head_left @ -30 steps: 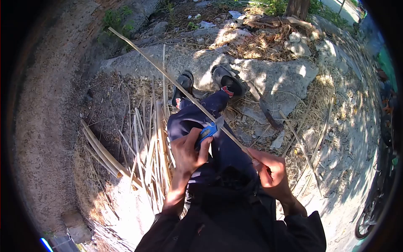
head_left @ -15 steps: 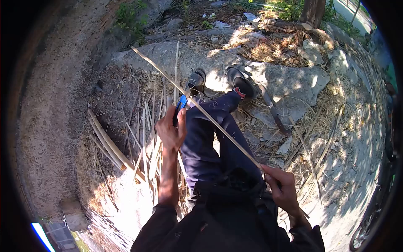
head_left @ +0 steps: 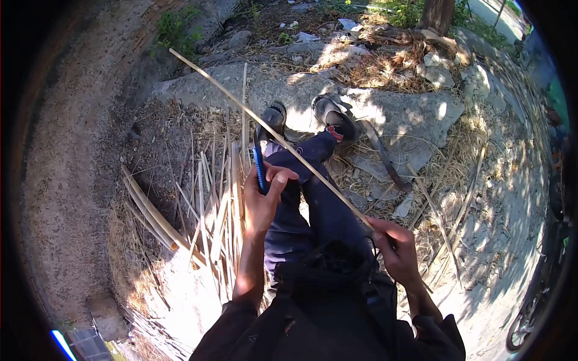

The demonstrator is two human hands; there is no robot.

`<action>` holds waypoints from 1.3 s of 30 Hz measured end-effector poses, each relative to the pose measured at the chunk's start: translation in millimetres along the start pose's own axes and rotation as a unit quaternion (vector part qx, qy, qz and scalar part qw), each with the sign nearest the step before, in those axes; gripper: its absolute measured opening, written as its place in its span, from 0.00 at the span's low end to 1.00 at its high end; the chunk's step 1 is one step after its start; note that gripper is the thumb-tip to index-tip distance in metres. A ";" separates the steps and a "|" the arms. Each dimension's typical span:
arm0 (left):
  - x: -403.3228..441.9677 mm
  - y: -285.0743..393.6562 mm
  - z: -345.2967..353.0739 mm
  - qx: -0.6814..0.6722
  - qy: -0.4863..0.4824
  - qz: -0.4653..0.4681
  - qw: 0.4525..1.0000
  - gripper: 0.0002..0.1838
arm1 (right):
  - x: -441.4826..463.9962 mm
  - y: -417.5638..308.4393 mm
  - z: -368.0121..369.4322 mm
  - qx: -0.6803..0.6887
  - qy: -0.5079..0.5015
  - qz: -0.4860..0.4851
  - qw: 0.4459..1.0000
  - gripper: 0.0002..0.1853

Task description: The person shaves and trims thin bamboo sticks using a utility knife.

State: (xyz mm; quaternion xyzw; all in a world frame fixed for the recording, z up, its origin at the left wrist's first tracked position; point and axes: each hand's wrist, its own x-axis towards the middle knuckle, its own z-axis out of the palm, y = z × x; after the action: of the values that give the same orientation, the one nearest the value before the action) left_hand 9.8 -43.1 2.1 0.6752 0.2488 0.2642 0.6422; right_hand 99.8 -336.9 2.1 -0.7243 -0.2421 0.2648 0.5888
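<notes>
Clock positions refer to the head view, 12 at the top. The right hand (head_left: 394,246), at 4 o'clock, pinches the near end of 1 pale strip (head_left: 265,123) between thumb and fingers. The strip runs diagonally above the legs (head_left: 328,201) to between 10 and 11 o'clock; this end grip apparently leaves most of its length exposed. The left hand (head_left: 262,201), just off centre toward 8 o'clock, has its fingers wrapped around 1 blue-handled tool (head_left: 260,168). The tool points toward 12 o'clock, apart from the strip; gripping it low presumably leaves its upper part clear. The strip pile (head_left: 236,180) lies at 8 to 9 o'clock, probably placed for easy reach. A dark long tool (head_left: 385,156) lies between 2 and 3 o'clock.
</notes>
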 end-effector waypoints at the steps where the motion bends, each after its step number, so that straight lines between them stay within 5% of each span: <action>1: -1.5 4.1 7.6 0.000 0.001 0.000 1.000 0.19 | 1.9 1.4 2.3 0.010 -0.001 -0.003 1.000 0.18; 7: -3.0 12.5 28.2 -0.058 -0.022 0.005 0.998 0.15 | 7.2 6.7 6.9 0.004 0.000 -0.008 1.000 0.20; 9: -2.3 2.0 27.9 0.084 0.011 0.112 0.990 0.16 | 8.1 6.9 7.2 0.007 0.006 0.003 1.000 0.20; 13: -19.9 4.5 26.0 0.190 -0.073 0.141 0.969 0.25 | 10.6 9.8 10.5 0.058 0.027 0.019 0.998 0.19; 21: -29.3 -9.5 31.5 0.302 -0.109 0.230 0.919 0.18 | 18.0 -10.9 19.6 0.115 0.016 0.028 0.993 0.15; 32: -29.4 -21.7 23.4 0.331 -0.073 0.276 0.899 0.21 | 24.2 -24.5 23.3 -0.047 0.058 -0.137 0.988 0.18; 39: -26.2 -22.7 23.4 0.352 -0.053 0.312 0.881 0.22 | 16.2 -23.4 17.4 -0.054 0.035 -0.114 0.991 0.19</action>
State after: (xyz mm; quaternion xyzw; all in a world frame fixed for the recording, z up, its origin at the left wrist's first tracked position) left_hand 6.4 -76.8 -22.4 0.9126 0.0680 0.3094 0.2585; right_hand 99.3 -309.2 20.6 -0.7316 -0.3158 0.1569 0.5835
